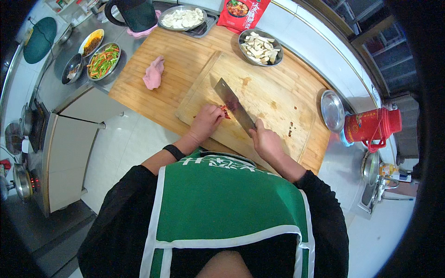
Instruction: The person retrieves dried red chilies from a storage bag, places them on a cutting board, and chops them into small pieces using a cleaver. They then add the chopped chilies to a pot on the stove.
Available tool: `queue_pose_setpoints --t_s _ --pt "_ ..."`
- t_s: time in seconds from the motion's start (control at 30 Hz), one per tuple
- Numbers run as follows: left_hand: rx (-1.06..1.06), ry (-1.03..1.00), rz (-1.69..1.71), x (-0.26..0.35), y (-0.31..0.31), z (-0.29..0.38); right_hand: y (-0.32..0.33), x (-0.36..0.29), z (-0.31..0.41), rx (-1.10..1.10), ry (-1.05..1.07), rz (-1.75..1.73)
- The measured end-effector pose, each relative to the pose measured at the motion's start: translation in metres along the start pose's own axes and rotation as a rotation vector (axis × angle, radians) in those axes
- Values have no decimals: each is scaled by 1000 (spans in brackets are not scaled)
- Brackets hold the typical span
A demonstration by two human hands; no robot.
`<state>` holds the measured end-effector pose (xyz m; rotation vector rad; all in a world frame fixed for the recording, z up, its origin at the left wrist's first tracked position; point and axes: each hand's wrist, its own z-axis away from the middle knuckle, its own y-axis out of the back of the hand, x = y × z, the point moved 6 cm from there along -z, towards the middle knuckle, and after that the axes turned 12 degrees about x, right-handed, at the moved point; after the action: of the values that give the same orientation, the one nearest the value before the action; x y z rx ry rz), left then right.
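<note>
My right hand [267, 139] is closed round the handle of a cleaver [234, 106], its broad steel blade slanting up and left over a wooden cutting board [264, 83]. Just left of the blade, the bent fingers of my left hand [208, 120] press on small red pieces [225, 112], perhaps dried chilli; how much lies under the fingers is hidden. Dark red bits cling to the blade. A few small dark red scraps [290, 129] lie on the board's right part.
Behind the board stand a steel bowl of pale slices [260, 48] and a red food packet [242, 14]. A pink cloth [153, 73] lies left. At right are an empty steel bowl [332, 110] and a red thermos flask [368, 125]. A plate of shredded vegetables [104, 62] stands far left.
</note>
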<state>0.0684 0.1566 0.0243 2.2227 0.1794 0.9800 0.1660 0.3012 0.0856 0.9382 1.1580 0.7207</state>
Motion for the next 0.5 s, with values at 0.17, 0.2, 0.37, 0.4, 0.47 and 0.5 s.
queue_pose_setpoints --t_s 0.17,0.2,0.37,0.4,0.47,0.5 --pt "38 13 75 0 0 -1 6 -9 11 -93 91 197" --pt "54 -15 54 2 2 -1 5 -9 10 -99 71 193" --pt "117 -86 14 9 10 -5 -1 -11 8 -83 106 128" --pt "98 -77 19 10 9 -5 -1 -10 6 -75 85 96" --pt "62 -47 23 9 9 -5 -5 -7 5 -123 28 63" --pt "46 -28 20 8 9 -5 -6 -7 2 -131 16 57"
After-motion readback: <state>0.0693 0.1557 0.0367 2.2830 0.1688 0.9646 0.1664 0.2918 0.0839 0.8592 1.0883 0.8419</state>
